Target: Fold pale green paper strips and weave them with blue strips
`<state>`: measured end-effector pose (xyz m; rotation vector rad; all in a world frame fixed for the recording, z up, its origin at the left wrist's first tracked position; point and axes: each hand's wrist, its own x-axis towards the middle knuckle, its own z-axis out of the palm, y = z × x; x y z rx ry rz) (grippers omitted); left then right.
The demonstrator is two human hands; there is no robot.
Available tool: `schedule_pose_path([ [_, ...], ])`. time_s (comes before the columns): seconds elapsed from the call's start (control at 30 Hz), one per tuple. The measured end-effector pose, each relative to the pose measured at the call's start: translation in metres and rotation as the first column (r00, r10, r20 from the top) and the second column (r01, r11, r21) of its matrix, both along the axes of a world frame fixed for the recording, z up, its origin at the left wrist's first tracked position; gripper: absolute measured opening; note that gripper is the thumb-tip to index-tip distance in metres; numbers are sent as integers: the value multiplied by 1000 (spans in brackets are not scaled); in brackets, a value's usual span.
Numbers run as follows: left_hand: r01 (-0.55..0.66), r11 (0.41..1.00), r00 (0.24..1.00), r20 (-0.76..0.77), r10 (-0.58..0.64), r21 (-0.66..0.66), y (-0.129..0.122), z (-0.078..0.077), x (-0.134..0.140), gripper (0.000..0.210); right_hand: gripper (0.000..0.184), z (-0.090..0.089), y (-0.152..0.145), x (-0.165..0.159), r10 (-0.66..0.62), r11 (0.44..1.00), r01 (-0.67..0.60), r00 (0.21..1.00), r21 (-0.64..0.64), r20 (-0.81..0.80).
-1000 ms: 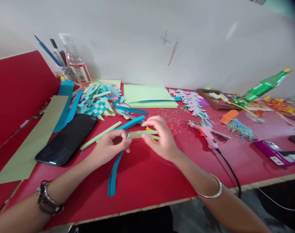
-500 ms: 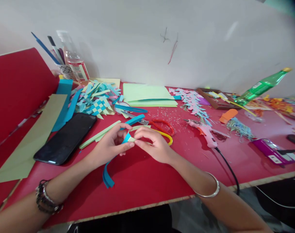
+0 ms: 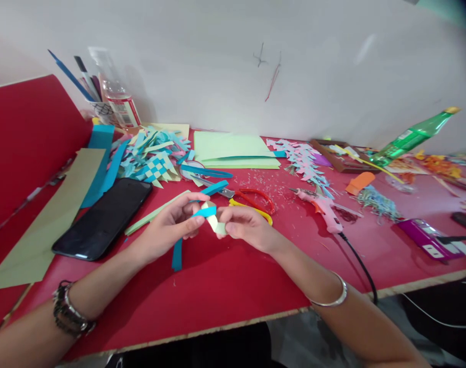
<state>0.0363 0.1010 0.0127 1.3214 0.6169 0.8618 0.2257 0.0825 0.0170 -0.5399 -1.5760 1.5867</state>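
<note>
Between my hands are paper strips folded together, a blue paper strip (image 3: 205, 211) crossing a pale green paper strip (image 3: 213, 222). My left hand (image 3: 175, 220) is closed on the blue strip, thumb on top. A blue tail (image 3: 177, 254) hangs below that hand. My right hand (image 3: 248, 227) pinches the lower end of the pale green strip between thumb and fingers. Just behind the hands lie scissors (image 3: 252, 202) with red and yellow handles. Loose pale green strips (image 3: 156, 212) rest beside my left hand.
A black phone (image 3: 102, 220) lies at left, before a pile of woven paper pieces (image 3: 156, 158). Pale green sheets (image 3: 233, 145) lie at the back. To the right are a pink glue gun (image 3: 321, 207) with a cord, a purple device (image 3: 432, 237) and a leaning green bottle (image 3: 417, 135).
The pale green strip now shows as a bent loop between the hands. My right hand has shifted slightly right and down with its end. The blue tail hangs straighter.
</note>
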Motion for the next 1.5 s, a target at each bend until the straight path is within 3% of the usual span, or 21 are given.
schedule_pose_path([
  [0.17, -142, 990, 981, -133, 144, 19, -1, 2, 1, 30, 17, 1, 4, 9, 172, 985, -170, 977, 32, -125],
  [0.3, -203, 979, 954, -221, 202, 22, -1, 5, 2, 30, 25, 1, 8, 14, 184, 983, -180, 972, 42, -146],
  [0.4, -261, 965, 945, -207, 254, -5, 1, 5, 3, 25, 39, 6, 9, 16, 64, 998, -63, 988, 18, -138],
  [0.5, -317, 942, 941, -159, 299, -106, 3, 5, 3, 23, 42, 18, 11, 24, -197, 979, 205, 960, 21, -200],
  [0.63, -350, 883, 936, -74, 345, -312, 7, 4, 2, 15, 24, 28, 20, 44, -566, 802, 596, 774, 26, -285],
  [0.73, -385, 836, 920, -89, 381, -391, 9, 4, 1, 20, 21, 21, 30, 53, -675, 715, 698, 705, 43, -217],
  [0.83, -458, 793, 887, -150, 436, -403, 11, 5, 0, 25, 16, 8, 33, 46, -720, 673, 704, 694, 228, -19],
  [0.9, -473, 764, 878, -165, 449, -439, 12, 7, 0, 26, 10, 3, 28, 36, -804, 566, 662, 576, 491, 149],
  [0.97, -469, 718, 876, -167, 453, -515, 11, 10, 0, 26, 20, 0, 21, 23, -866, 447, 512, 454, 734, 211],
  [1.0, -459, 701, 879, -165, 447, -546, 10, 11, 1, 25, 26, 0, 17, 17, -862, 430, 400, 449, 810, 236],
  [1.07, -397, 711, 908, -137, 395, -581, 8, 14, 3, 24, 37, 0, 9, 7, -778, 478, 141, 526, 867, 344],
  [1.13, -290, 761, 950, -80, 301, -580, 4, 16, 4, 20, 43, -1, 4, -2, -655, 523, -97, 590, 847, 472],
  [1.23, -161, 800, 981, -4, 195, -577, 0, 14, 5, 19, 38, -4, -1, -9, -613, 465, -262, 594, 846, 521],
  [1.3, -146, 802, 983, 6, 183, -579, -1, 13, 6, 22, 31, -5, -2, -10, -645, 417, -255, 592, 872, 482],
  [1.37, -153, 803, 982, 2, 189, -576, 0, 11, 6, 21, 22, -5, -2, -9, -651, 415, -184, 625, 891, 431],
  [1.43, -166, 801, 981, -13, 194, -576, 1, 10, 6, 16, 19, -3, -3, -8, -615, 482, -55, 690, 874, 383],
  [1.5, -172, 806, 981, -25, 192, -567, 2, 9, 5, 11, 18, 0, -3, -7, -561, 591, 87, 759, 802, 331],
])
